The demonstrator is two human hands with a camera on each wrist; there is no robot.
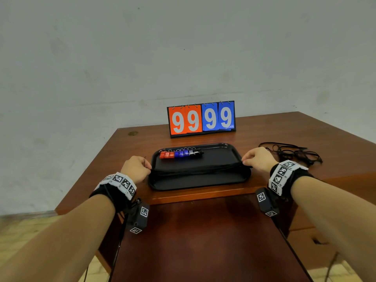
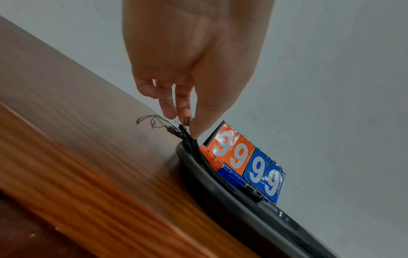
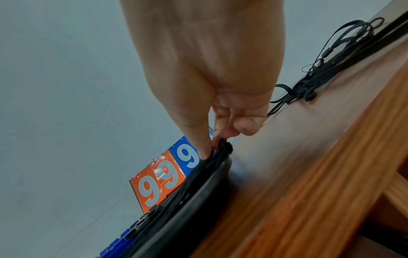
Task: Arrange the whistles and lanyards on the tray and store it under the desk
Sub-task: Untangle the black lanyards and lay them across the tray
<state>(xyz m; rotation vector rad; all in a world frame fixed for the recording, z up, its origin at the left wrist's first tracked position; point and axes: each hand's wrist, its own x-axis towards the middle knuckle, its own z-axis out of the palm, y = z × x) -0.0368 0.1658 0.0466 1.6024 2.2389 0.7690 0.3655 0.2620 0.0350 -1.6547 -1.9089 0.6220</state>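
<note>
Nearest the table's [image 1: 284, 135] front edge, both hands are holding one bundle of black lanyards [image 1: 195, 168] stretched straight across the tray [image 1: 203, 183]. The left hand [image 1: 135, 168] is pinching the clip ends between thumb and fingers [image 2: 170, 108] just past the tray's left rim, a few thin loops sticking out behind the pinch. The right hand [image 1: 257, 159] is pinching the other, folded end the same way at the right rim, its fingers [image 3: 245, 126] curled in tight. Holding both ends is probably keeping the cords taut and parallel, so that they are lying flat along the tray's near half rather than bunching.

Further back, whistles [image 1: 180, 154] are lying in a tidy row along the tray's far rim: red, then blue, then paler and black ones, rings pointing away. That is leaving the near half free for cords.

Toward the table's right edge, a loose tangle [image 1: 293, 152] of lanyards is waiting, well apart from the tray. A scoreboard [image 1: 201, 119] showing 99 99 is standing near the far edge.
</note>
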